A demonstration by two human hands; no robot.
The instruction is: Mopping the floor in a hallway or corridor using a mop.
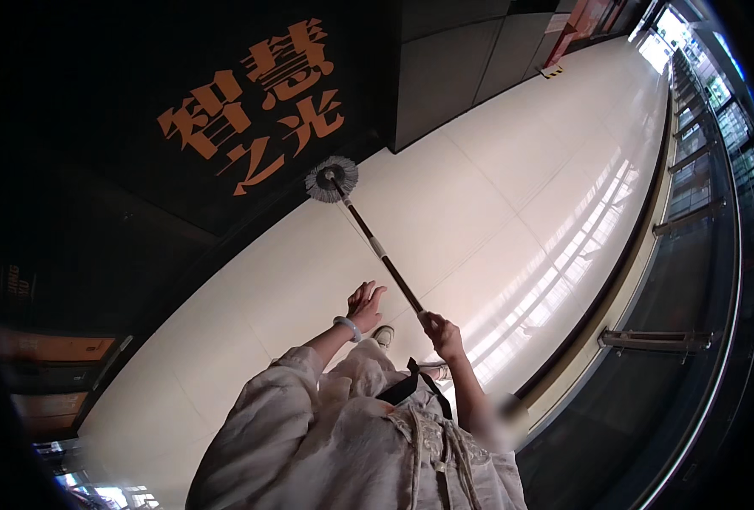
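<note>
My right hand grips the lower end of a long dark mop handle with pale collars. At its far end, a round mop head with grey strands meets the foot of the dark wall. My left hand is off the handle, to its left, with fingers spread and nothing in it. A pale bangle circles that wrist. Below the hands show my shoe and a black strap across my light clothing.
A glossy light tiled floor runs along a dark wall bearing large orange characters. To the right, a low kerb carries a railing with a metal handrail. Farther off, a black-and-yellow striped marking lies by the wall.
</note>
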